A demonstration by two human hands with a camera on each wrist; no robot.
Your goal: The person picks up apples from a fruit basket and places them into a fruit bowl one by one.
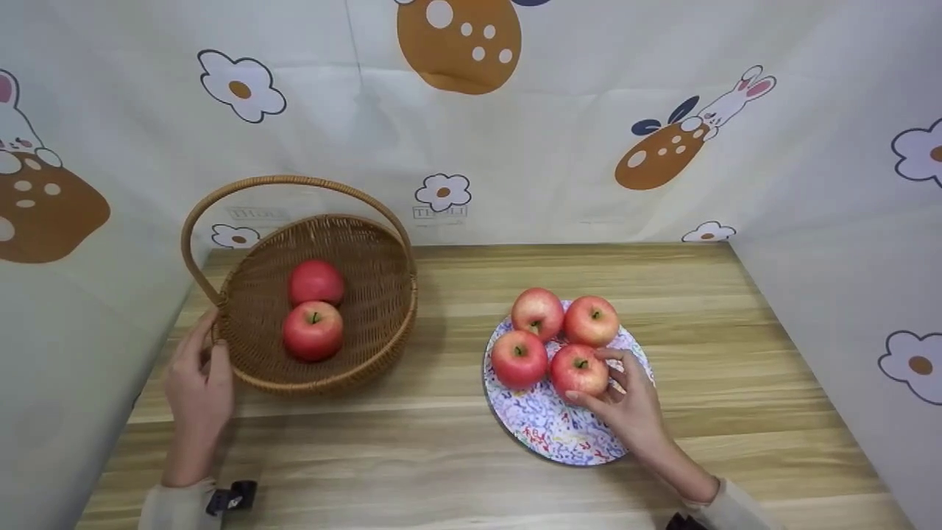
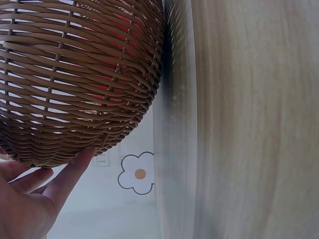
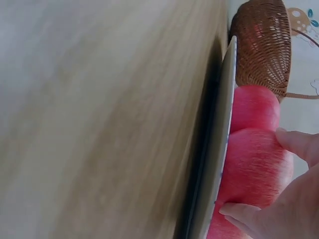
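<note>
On a round plate [image 1: 548, 434] with a blue, red and white pattern sit several red apples. My right hand [image 1: 633, 405] grips the nearest right one, an apple [image 1: 578, 372], between thumb and fingers; it still sits among the others. In the right wrist view, thumb and fingertips lie on either side of that apple [image 3: 256, 167]. To the left stands a brown wicker basket [image 1: 375, 276] with a tall arched handle, holding a lower apple [image 1: 313, 333] and an upper apple [image 1: 316, 283]. My left hand [image 1: 200, 386] holds the basket's left rim, its fingers against the outer weave [image 2: 65, 99].
A wood-grain table [image 1: 383, 449] lies under the basket and plate. Pale printed cloth [image 1: 544, 140] with flowers and rabbits walls off the back and both sides. A dark strap [image 1: 232, 499] sits at the left sleeve. Bare table separates basket and plate.
</note>
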